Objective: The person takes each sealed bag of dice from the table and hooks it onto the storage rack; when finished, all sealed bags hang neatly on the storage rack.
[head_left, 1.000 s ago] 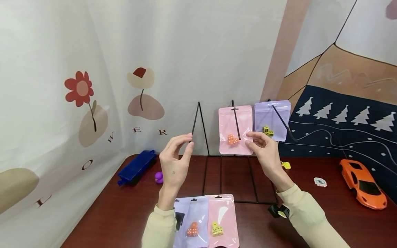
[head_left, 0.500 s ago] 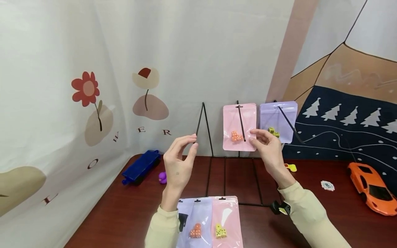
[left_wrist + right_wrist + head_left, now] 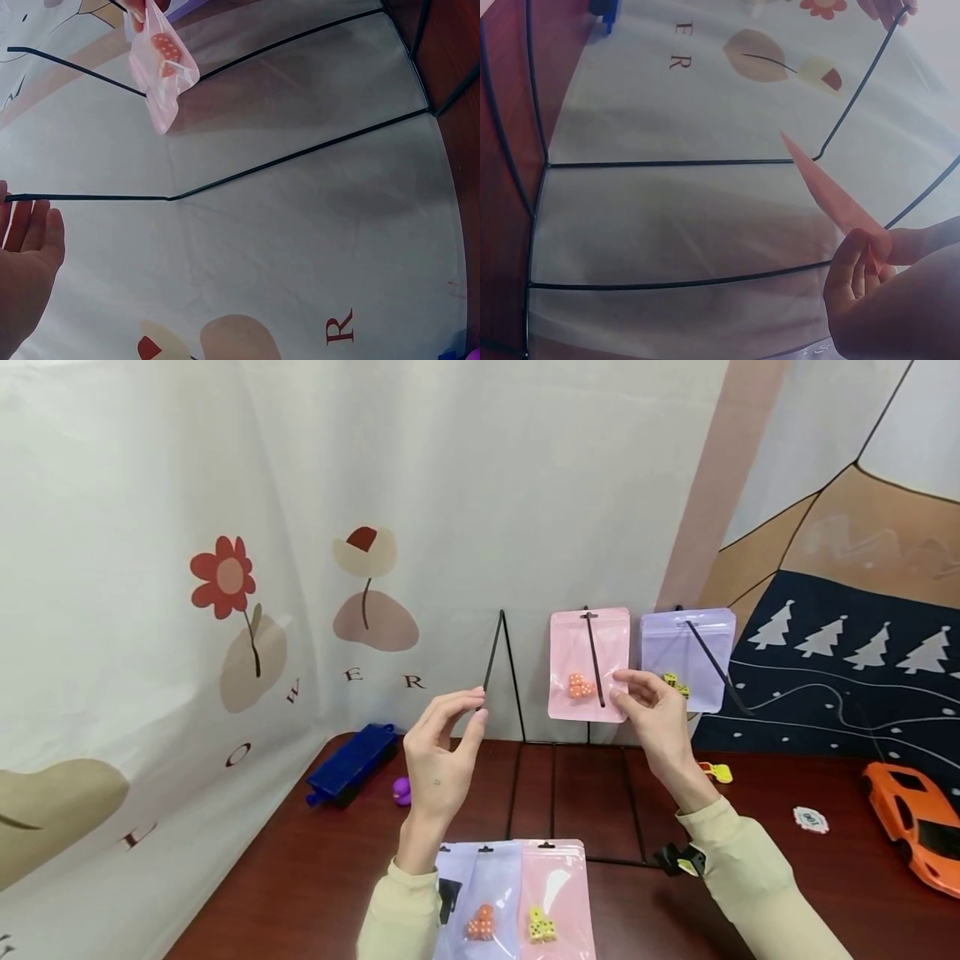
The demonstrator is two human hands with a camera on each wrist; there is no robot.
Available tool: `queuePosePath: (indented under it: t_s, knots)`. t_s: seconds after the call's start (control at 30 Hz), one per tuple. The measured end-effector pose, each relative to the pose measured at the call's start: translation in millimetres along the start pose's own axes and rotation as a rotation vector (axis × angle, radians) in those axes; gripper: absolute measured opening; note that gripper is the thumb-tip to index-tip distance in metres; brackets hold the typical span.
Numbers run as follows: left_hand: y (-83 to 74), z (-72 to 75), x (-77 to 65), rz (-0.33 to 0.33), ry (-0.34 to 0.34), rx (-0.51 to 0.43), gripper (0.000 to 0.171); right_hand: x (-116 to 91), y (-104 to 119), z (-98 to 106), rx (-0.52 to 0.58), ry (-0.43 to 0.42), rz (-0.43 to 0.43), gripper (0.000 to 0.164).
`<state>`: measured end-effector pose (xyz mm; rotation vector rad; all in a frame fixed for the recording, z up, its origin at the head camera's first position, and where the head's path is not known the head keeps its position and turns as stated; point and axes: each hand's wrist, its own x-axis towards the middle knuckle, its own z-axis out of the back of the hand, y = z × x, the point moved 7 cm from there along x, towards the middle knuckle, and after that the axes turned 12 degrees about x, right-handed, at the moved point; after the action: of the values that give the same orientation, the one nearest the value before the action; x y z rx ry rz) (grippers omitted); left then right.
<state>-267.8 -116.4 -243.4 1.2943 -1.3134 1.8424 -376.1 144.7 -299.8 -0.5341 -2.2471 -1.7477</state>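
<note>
A black wire display rack (image 3: 513, 677) has long prongs that rise and jut forward. At the left prong's front end, my left hand (image 3: 442, 752) pinches the tip between fingers and thumb. A pink zip pouch (image 3: 564, 652) with orange dice hangs by its slot on the middle prong, near the top bend. My right hand (image 3: 656, 718) pinches that pouch's lower right edge; the right wrist view shows it edge-on between thumb and fingers. Beside it, a purple pouch (image 3: 652, 643) with yellow dice hangs on the right prong, partly behind my right hand.
Overlapping pouches lie at the front: purple ones (image 3: 498, 877) and a pink one (image 3: 562, 872) with yellow dice. Around them are a blue plastic case (image 3: 352, 764), a purple duck (image 3: 402, 791), a poker chip (image 3: 811, 820), an orange toy car (image 3: 918, 827) and a black item (image 3: 678, 860).
The pink pouch has slid back along the middle prong towards the bend, my right hand moving with it. My left hand keeps its pinch on the left prong. The head view has turned slightly left.
</note>
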Motion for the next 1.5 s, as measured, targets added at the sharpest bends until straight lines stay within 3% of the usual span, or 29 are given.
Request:
queuePosePath:
  t_s: [0.73, 0.9, 1.0, 1.17, 1.5]
  knots:
    - [-2.3, 0.5, 1.6, -0.004, 0.011, -0.014, 0.019, 0, -7, 4, -0.108, -0.040, 0.056, 0.026]
    - [-2.0, 0.8, 1.7, -0.002, 0.011, -0.014, 0.018, -2, -4, 4, -0.076, -0.052, 0.123, 0.024]
    - [-2.1, 2.0, 1.8, -0.004, 0.010, -0.010, 0.018, -9, 10, -1, -0.061, -0.078, 0.166, 0.023]
    - [-1.1, 3.1, 2.4, -0.010, 0.011, -0.010, 0.018, -16, 16, -5, -0.128, -0.099, 0.236, 0.021]
    - [-0.3, 4.3, 1.0, -0.008, 0.004, -0.004, 0.017, -30, 2, -18, -0.363, -0.010, 0.272, 0.018]
